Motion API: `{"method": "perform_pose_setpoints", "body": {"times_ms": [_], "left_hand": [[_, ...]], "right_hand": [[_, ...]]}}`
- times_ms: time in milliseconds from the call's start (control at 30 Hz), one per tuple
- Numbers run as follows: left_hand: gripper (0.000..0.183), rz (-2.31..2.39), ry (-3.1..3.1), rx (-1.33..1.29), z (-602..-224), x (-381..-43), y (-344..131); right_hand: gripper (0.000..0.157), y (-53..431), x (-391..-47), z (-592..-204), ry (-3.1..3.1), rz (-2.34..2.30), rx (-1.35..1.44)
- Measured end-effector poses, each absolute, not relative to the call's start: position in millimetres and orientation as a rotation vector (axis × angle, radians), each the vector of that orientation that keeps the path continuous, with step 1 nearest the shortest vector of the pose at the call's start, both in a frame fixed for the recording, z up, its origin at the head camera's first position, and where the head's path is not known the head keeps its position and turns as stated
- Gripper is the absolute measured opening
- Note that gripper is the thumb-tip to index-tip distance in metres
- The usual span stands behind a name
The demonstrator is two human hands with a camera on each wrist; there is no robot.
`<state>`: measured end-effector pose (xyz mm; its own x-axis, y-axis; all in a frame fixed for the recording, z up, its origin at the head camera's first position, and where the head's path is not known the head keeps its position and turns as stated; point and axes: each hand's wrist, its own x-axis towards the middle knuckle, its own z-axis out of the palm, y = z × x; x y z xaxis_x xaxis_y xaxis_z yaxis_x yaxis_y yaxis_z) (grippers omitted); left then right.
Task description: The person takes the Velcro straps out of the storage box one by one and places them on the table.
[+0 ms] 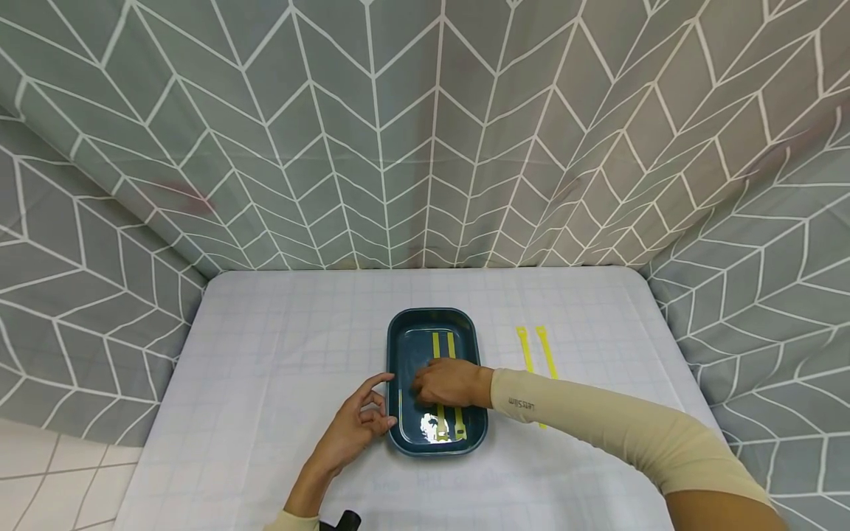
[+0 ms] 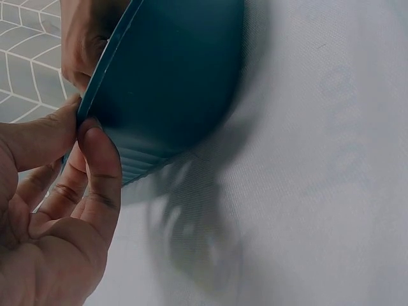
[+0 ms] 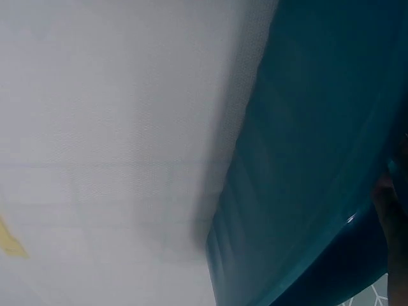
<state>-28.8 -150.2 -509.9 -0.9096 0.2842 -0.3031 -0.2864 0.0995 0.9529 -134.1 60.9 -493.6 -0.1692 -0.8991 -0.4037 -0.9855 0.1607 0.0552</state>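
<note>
A dark teal rectangular tray (image 1: 432,451) lies on the table. My left hand (image 1: 355,428) is at its left side; in the left wrist view the thumb and a finger pinch the tray's rim (image 2: 105,70). My right hand (image 1: 448,381) reaches over the right side into the tray, fingers bent down toward its floor. Whether they hold something I cannot tell. Two slim yellow cable straps (image 1: 460,424) lie lengthwise in the tray, partly hidden under that hand. A thin yellow line shows along the tray's left inner wall.
Right of the tray, two more yellow straps (image 1: 547,352) lie on the white tablecloth (image 1: 285,339), partly covered by the right sleeve (image 1: 598,417). A grey patterned curtain (image 1: 412,147) encloses the table's back and sides. A black object (image 1: 348,520) shows by the left wrist.
</note>
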Motion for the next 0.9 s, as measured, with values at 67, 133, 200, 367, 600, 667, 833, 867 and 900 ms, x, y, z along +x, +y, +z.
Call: {"method": "perform_pose_setpoints", "body": {"times_ms": [67, 133, 200, 367, 600, 667, 833, 867, 900], "left_hand": [[0.072, 1.855, 1.978, -0.004, -509.9, -28.6, -150.2], [0.072, 1.852, 1.983, -0.003, -509.7, -28.5, -150.3], [0.071, 1.846, 1.989, -0.004, -509.2, -28.4, -150.2], [0.07, 1.84, 1.996, -0.004, -507.5, -28.8, -149.7], [0.07, 1.832, 2.002, 0.0, -507.6, -28.6, -150.2], [0.07, 1.829, 2.003, -0.002, -507.9, -28.4, -150.3], [0.07, 1.836, 1.997, -0.002, -508.3, -27.9, -150.1], [0.071, 1.839, 1.995, -0.002, -508.4, -27.9, -149.9], [0.071, 1.841, 1.993, -0.003, -508.5, -27.8, -149.8]], "right_hand": [[0.027, 59.9, -133.9, -493.6, 2.157, 0.473, -1.837], [0.027, 59.5, -133.7, -492.7, 2.151, 0.498, -1.853], [0.027, 59.5, -133.7, -491.7, 2.147, 0.501, -1.86], [0.026, 60.6, -134.9, -490.3, 2.139, 0.46, -1.866], [0.025, 62.9, -137.5, -493.5, 2.143, 0.387, -1.897], [0.024, 63.1, -138.4, -493.1, 2.139, 0.356, -1.898], [0.018, 62.8, -143.0, -487.8, 2.143, 0.121, -1.828], [0.016, 62.9, -144.0, -486.2, 2.148, 0.075, -1.823], [0.014, 62.7, -145.0, -484.7, 2.156, 0.029, -1.812]]}}
